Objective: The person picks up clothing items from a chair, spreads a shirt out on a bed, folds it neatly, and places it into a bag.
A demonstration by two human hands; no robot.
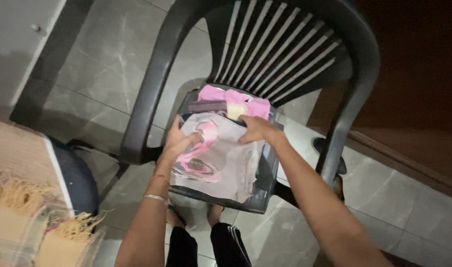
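Head view: at the centre of the frame a dark plastic chair (pixel 151 99) carries a stack of folded clothes on its seat. The top piece is a pale lilac garment (pixel 226 158) with a pink printed design, and both hands rest on it. The left hand (pixel 179 141) lies on its left edge, fingers curled over the cloth near the print, a loose grip that seems to pinch the fabric. The right hand (pixel 255 129) presses on the upper edge, fingers bent down over it; whether it truly holds cloth or only flattens it I cannot tell. Behind the lilac piece, toward the slatted chair back, lie pink folded clothes (pixel 236 101) with a darker band across them.

Judged from this, the step in hand is settling or smoothing the folded garment on the stack. The next move would call for keeping the fold flat and the edges lined up with the pile.

At lower left, a fringed woven cloth (pixel 33 217) lies on a raised surface.
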